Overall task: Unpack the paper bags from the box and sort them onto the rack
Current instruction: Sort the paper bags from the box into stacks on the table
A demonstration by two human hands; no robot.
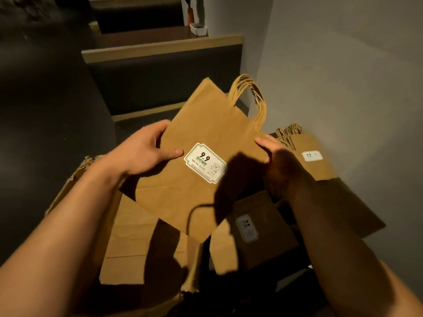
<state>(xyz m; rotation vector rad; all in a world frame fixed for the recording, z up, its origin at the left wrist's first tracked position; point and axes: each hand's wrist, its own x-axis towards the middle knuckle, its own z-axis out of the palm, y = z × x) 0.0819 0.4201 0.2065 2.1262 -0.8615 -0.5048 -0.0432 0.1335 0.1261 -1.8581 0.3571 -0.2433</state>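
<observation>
Both hands had the flat stack of paper bags (201, 143) up above the open box (75, 188). The left hand (146, 152) pinched one edge, thumb on top; the right hand (272, 154) curled round the other, likely to keep the stack squared. More bags (306, 154) lay just beside.

Dim room, pale wall (343, 65), wood-trimmed dark benches (160, 49)

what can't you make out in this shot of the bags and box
Head view:
- Box interior: hidden by the held bag and both hands (left, right).
- Small print on the label: too small.
- Lower bag's label: in shadow, blurred.
- Rack: not identifiable.
</observation>
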